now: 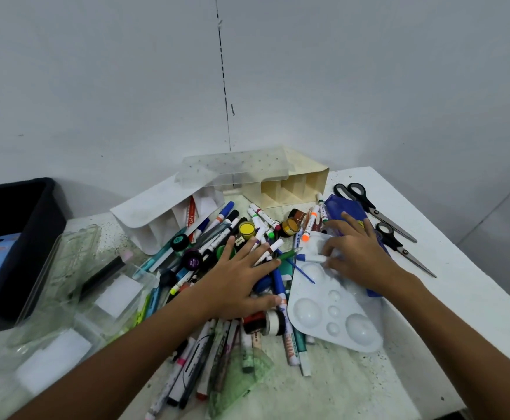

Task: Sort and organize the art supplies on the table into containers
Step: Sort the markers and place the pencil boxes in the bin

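Note:
A heap of markers and pens (217,353) with small paint pots, one yellow (246,229) and one purple (193,259), covers the middle of the white table (429,298). My left hand (241,277) lies flat on the heap with fingers spread. A white paint palette (332,316) lies to the right over some pens, and a blue palette (338,207) sits behind it. My right hand (356,253) rests on both; its thumb and forefinger curl on the white palette's upper end, the other fingers reach onto the blue one.
A white organizer (156,219) and a cream organizer (293,186) lie at the back under a clear lid (232,168). Clear plastic boxes (65,283) and a black bin (14,237) stand on the left. Two scissors (375,210) (405,250) lie at right. A green set square (241,380) is near the front.

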The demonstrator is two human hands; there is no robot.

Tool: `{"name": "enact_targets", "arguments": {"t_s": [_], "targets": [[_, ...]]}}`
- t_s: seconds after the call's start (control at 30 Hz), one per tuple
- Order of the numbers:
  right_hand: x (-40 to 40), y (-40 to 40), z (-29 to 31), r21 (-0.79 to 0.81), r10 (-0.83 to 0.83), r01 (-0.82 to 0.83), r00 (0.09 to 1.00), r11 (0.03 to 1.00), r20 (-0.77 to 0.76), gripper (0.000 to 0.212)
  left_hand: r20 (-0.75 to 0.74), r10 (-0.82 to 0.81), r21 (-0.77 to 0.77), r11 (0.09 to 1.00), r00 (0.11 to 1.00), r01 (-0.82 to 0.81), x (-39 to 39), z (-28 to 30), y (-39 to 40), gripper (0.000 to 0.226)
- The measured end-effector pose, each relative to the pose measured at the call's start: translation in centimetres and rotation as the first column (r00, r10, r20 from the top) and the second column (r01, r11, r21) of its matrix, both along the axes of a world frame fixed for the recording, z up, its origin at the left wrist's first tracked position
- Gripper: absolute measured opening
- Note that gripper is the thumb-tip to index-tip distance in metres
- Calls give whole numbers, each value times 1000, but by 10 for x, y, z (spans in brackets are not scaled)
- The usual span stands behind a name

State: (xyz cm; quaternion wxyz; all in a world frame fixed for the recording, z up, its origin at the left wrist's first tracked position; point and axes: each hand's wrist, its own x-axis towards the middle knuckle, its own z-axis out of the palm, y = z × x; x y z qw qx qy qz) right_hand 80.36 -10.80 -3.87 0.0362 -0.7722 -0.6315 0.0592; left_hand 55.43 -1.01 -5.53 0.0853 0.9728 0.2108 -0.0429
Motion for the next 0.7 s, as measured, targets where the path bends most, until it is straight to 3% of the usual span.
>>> {"name": "enact_targets", "arguments": {"t_s": [0.07,0.17,0.33,0.57,0.7], "targets": [[1,1,4,48,-20,24,997,999,-79,9,32,-8,-20,1000,999,9,-4,3,0,89],[0,0,13,264,-10,75,971,962,-239,23,113,-29,-22,999,993,31,-16,9,0,80],[-28,5,34,450,-12,256,878,856,-478,12,348,-32,-9,999,937,37,-60,20,-2,58],[-133,23,45,450,289,201,530,870,-797,20,447,0,80,996,895,-40,-159,19,-13,41],[-203,26,37,407,332,95,427,909,-841,19,436,54,84,991,898,-101,-227,11,-31,41]]}}
